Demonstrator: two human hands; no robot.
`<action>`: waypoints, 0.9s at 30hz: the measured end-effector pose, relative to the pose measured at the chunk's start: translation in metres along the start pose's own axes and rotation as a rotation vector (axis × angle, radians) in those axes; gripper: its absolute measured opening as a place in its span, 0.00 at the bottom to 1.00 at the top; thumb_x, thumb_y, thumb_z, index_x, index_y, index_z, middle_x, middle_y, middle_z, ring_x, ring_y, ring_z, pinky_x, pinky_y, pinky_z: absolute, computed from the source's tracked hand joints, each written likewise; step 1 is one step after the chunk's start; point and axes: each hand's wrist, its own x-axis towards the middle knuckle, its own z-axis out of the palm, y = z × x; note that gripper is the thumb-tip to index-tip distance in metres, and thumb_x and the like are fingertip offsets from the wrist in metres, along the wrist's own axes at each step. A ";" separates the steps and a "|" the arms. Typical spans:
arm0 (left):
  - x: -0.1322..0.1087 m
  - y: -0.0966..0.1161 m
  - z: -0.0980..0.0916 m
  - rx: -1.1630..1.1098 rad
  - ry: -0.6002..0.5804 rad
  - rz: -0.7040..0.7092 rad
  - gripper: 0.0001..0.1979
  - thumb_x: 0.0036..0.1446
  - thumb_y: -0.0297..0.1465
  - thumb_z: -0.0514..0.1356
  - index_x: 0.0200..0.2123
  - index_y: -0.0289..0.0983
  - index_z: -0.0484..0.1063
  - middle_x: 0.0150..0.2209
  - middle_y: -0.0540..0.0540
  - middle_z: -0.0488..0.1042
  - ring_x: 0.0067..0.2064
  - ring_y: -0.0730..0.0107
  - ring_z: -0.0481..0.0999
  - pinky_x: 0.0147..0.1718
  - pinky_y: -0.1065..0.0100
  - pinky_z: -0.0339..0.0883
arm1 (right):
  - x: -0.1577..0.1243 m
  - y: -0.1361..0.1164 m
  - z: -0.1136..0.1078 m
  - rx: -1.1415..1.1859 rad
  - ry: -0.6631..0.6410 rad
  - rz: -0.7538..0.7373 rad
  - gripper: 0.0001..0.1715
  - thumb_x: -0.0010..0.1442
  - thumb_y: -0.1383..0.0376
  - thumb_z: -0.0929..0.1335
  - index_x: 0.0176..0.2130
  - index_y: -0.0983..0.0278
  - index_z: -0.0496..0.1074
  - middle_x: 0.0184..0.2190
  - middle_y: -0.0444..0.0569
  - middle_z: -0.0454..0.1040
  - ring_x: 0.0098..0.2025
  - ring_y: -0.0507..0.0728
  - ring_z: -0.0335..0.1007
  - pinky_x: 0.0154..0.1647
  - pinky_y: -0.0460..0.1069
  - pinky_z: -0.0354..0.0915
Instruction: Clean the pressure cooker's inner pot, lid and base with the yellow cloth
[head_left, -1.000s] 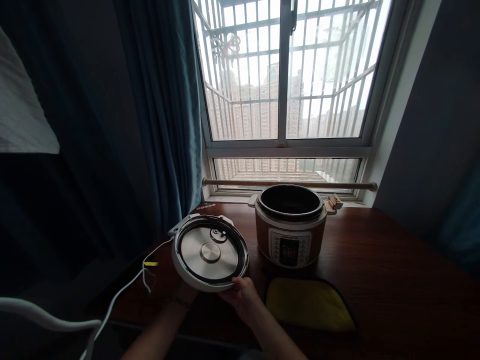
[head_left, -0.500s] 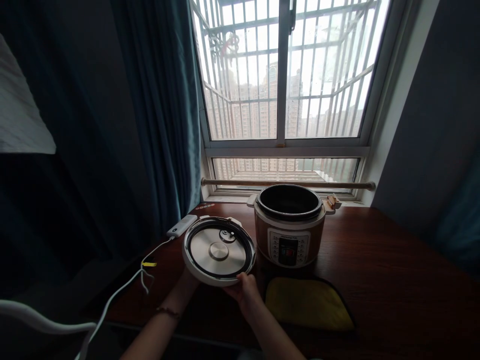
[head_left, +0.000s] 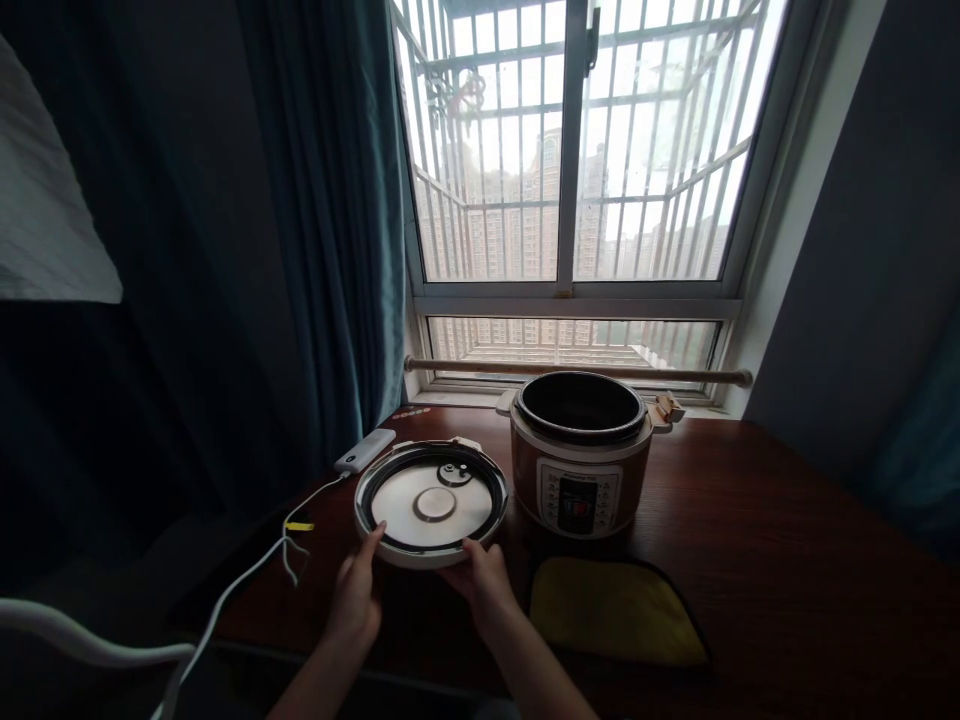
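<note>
A round pressure cooker lid [head_left: 405, 510] lies with its metal underside facing up, a round knob in its middle and a small valve toward the back. My left hand [head_left: 356, 598] grips its near left rim, thumb on top. On the near right rim, my right hand [head_left: 484, 585] holds it the same way; the fingers of both hands are mostly hidden beneath. Right of the lid stands the electric pressure cooker [head_left: 521, 470], uncovered, with a dark inner pot [head_left: 581, 400] and a front control panel.
A folded yellow-green cloth [head_left: 611, 610] with a dark edge lies before the cooker. On the left are a white power bank [head_left: 365, 452], a white cable [head_left: 240, 580] and a yellow tag [head_left: 300, 526]. A wooden rod [head_left: 585, 371] crosses the window behind the brown table [head_left: 765, 540].
The lid has tilted flatter and lowered slightly. My left hand has come from beneath the lid to its near left rim, thumb now on top.
</note>
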 end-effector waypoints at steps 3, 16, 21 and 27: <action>0.003 0.002 -0.007 0.037 0.046 -0.022 0.16 0.49 0.26 0.62 0.44 0.34 0.72 0.32 0.45 0.77 0.38 0.61 0.77 0.40 0.62 0.71 | -0.002 -0.001 0.002 -0.122 -0.031 -0.023 0.22 0.50 0.57 0.69 0.38 0.64 0.56 0.33 0.49 0.72 0.31 0.58 0.75 0.33 0.53 0.71; 0.013 0.002 -0.021 0.110 0.074 -0.127 0.23 0.46 0.37 0.65 0.48 0.40 0.70 0.34 0.47 0.77 0.36 0.61 0.77 0.37 0.62 0.71 | -0.010 -0.034 -0.003 -0.615 -0.023 -0.116 0.19 0.57 0.53 0.62 0.40 0.66 0.62 0.32 0.50 0.72 0.23 0.52 0.70 0.21 0.46 0.63; 0.020 0.006 -0.027 0.105 0.013 -0.200 0.19 0.46 0.38 0.66 0.42 0.40 0.72 0.31 0.48 0.75 0.34 0.63 0.76 0.37 0.60 0.68 | -0.027 -0.057 -0.028 -1.240 0.050 -0.506 0.09 0.53 0.64 0.66 0.35 0.67 0.70 0.33 0.57 0.73 0.38 0.64 0.71 0.40 0.56 0.63; 0.012 0.010 -0.036 0.151 -0.008 -0.237 0.17 0.46 0.41 0.65 0.40 0.43 0.72 0.35 0.51 0.75 0.33 0.68 0.73 0.39 0.59 0.64 | -0.052 -0.078 -0.082 -1.474 0.452 -0.405 0.23 0.44 0.68 0.71 0.42 0.72 0.71 0.54 0.71 0.62 0.59 0.81 0.47 0.52 0.73 0.44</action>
